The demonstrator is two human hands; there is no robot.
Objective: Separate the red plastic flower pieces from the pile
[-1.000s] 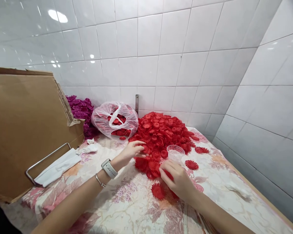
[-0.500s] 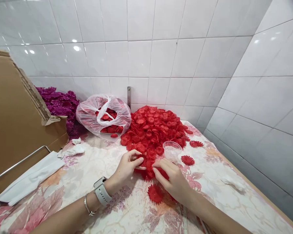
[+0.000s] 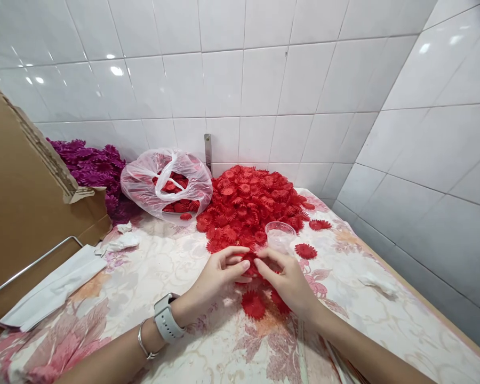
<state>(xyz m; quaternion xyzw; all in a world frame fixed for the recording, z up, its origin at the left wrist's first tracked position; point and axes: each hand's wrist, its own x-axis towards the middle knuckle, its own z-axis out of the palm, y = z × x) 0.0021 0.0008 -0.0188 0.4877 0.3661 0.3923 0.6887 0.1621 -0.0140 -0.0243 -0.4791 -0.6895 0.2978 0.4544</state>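
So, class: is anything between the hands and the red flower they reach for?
Nothing visible: left hand and right hand both touch the red flower; the clear cup stands just beyond.

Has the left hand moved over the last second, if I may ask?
Yes. Against the clear cup, the left hand has drawn back toward the person, nearer the right hand.

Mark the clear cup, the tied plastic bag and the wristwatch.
clear cup [image 3: 280, 242]: head view, on its near side wall.
plastic bag [image 3: 141, 182]: head view, on its translucent left side.
wristwatch [image 3: 168, 321]: head view, on its white strap beside the case.
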